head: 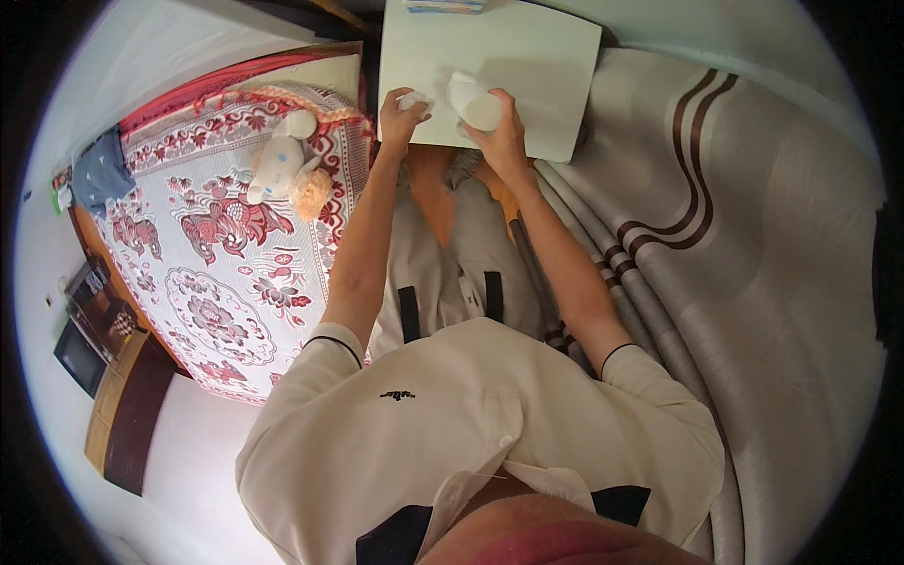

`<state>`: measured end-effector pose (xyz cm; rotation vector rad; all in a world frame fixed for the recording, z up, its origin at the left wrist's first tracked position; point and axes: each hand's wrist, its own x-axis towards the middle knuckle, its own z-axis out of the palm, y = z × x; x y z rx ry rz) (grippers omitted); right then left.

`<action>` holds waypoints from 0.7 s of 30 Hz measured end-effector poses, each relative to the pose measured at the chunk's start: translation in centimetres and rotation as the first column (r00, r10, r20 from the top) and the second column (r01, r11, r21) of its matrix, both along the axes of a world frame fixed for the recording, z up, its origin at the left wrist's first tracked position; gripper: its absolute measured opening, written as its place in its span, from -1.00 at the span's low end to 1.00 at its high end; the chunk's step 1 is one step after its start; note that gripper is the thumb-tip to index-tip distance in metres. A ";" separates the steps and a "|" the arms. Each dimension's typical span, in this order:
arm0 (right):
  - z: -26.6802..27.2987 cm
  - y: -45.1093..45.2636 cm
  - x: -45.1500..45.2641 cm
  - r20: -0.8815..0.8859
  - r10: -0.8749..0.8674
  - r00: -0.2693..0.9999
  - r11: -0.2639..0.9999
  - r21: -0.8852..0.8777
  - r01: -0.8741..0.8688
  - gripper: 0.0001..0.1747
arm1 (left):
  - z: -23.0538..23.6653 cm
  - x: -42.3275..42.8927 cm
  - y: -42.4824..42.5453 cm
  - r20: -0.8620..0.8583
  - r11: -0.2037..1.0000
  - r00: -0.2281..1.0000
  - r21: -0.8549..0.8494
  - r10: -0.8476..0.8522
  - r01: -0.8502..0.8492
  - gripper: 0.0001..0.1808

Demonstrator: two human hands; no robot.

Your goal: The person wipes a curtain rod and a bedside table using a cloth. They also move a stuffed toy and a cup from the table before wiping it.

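My right hand (503, 134) grips a white cylindrical container (466, 92), tilted so that its round pale end (483, 113) faces me. Between the thumb and fingers of my left hand (401, 116) is a crumpled white wad (415, 100), perhaps tissue or thin plastic. Both hands are over the near part of a small white table (522, 49), a short gap apart. Whether the container's facing end is a lid or its base, I cannot tell.
Something flat with a blue printed edge (445, 7) lies at the table's far side. To the left, a bed with a red-and-white patterned cover (219, 318) holds a white plush toy (279, 169). A grey curtain with brown stripes (763, 141) hangs along the right.
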<state>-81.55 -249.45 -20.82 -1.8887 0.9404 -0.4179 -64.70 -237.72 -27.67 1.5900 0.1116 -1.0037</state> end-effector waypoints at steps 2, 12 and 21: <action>0.5 1.7 1.5 -0.012 0.058 0.998 0.998 0.008 -0.057 -0.17 | 0.2 0.8 2.3 0.000 0.995 0.997 0.068 0.077 -0.077 -0.65; 0.9 13.5 14.2 0.183 0.344 0.921 0.924 0.109 -0.367 -0.13 | 1.0 3.2 18.8 0.318 0.961 0.943 0.218 0.096 -0.171 -0.85; 1.7 23.0 26.0 0.109 0.516 0.850 0.850 0.059 -0.524 -0.15 | 3.2 4.4 27.3 0.179 0.889 0.946 0.333 0.269 -0.316 -0.80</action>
